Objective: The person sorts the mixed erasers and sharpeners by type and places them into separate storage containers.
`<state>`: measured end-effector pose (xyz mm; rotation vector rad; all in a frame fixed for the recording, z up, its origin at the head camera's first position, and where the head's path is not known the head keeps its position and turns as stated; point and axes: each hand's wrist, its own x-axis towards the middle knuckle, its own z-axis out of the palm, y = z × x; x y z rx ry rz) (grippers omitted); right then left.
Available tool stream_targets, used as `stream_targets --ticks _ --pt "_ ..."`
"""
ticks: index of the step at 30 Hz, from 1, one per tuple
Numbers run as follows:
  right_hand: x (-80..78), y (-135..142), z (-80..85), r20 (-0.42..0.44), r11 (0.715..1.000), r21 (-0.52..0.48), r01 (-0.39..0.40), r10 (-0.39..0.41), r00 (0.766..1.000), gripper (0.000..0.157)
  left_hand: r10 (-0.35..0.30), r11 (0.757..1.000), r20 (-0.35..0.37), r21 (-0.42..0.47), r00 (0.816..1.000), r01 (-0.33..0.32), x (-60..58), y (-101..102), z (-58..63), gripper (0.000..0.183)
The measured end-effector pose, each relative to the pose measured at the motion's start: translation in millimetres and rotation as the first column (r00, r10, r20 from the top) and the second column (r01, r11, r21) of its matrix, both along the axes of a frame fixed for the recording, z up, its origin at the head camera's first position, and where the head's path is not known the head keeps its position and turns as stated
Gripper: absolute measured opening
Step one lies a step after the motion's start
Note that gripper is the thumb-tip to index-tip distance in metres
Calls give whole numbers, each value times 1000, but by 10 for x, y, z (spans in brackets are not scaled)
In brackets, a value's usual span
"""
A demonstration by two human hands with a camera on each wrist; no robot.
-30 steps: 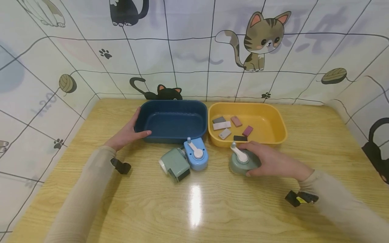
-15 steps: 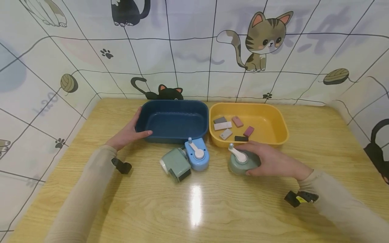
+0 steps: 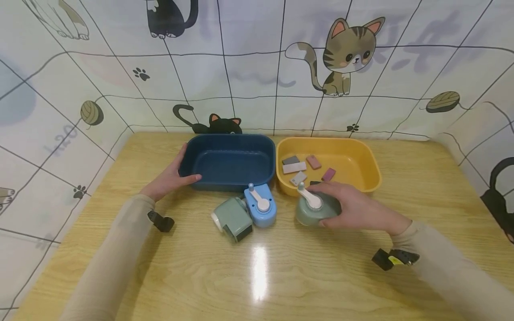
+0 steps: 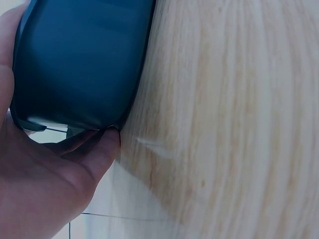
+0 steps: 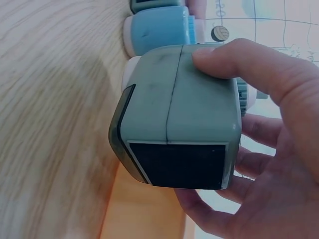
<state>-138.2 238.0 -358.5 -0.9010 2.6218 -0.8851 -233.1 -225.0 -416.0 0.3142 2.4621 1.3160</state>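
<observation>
My left hand [image 3: 165, 182] grips the left end of a dark blue plastic bin [image 3: 226, 184], thumb along its front and fingers round the outer side. In the left wrist view its fingertips [image 4: 108, 142] press low on the bin's wall. A green crank pencil sharpener [image 3: 307, 216] with a white handle is held in my right hand [image 3: 355, 207], close in front of the yellow bin [image 3: 371, 185]. The right wrist view shows my thumb across its body and the other fingers on the far side. Its dark drawer window [image 5: 182, 164] faces that camera.
A blue crank sharpener [image 3: 263, 217] stands before the gap between the bins. Next to it a second green sharpener [image 3: 233, 216] lies on its side. Inside the yellow bin are several erasers [image 3: 294, 167]. Patterned cloth [image 3: 257, 76] backs the wooden table [image 3: 192, 276].
My right hand has moved slightly left and toward the yellow bin with the green sharpener, now overlapping the black eraser. The left hand has stayed on the blue bin.
</observation>
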Motion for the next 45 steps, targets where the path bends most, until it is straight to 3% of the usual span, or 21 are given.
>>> stream_targets --ticks 10,24,35,39,45 --pt "-60 -103 116 -41 998 -54 -16 14 999 71 -3 1000 19 -6 1000 3 -25 0 15 107" --pt "-169 -190 270 19 998 -59 17 -16 1000 73 -4 1000 -4 6 1000 4 1 1 13 108" --pt "-265 -255 280 -65 998 -56 -7 3 998 74 -7 1000 -1 15 1000 7 -19 -9 -25 108" --pt "-316 -285 296 -82 996 -78 -40 33 996 73 -6 1000 2 19 1000 6 -16 -7 -13 108" --pt "-381 -321 329 -49 998 -60 -13 11 999 72 -6 1000 22 28 1000 6 8 22 62 107"
